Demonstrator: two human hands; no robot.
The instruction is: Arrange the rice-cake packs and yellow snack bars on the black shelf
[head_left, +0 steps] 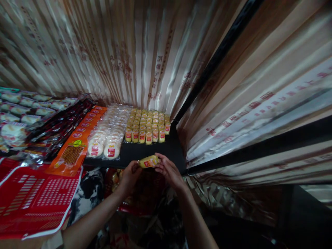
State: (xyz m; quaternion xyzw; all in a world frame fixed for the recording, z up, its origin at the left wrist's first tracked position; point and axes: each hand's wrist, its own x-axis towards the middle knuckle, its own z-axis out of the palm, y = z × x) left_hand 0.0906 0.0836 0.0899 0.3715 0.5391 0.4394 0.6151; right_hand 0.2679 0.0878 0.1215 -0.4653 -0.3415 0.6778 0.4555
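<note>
Both my hands hold one small yellow packet with a red label (148,161) just above the front edge of a black shelf (145,152). My left hand (130,177) pinches its left end, my right hand (168,171) grips its right end. Behind it on the shelf stand several rows of the same yellow packets (148,126). To their left lie rows of round white wrapped cakes (109,135).
Orange flat packs (77,141) and dark red packs (55,129) lie further left, with pale wrapped goods (23,110) at the far left. A red printed sheet (36,197) hangs at lower left. A striped shiny curtain (145,52) backs the shelf. A red basket (140,197) sits below my hands.
</note>
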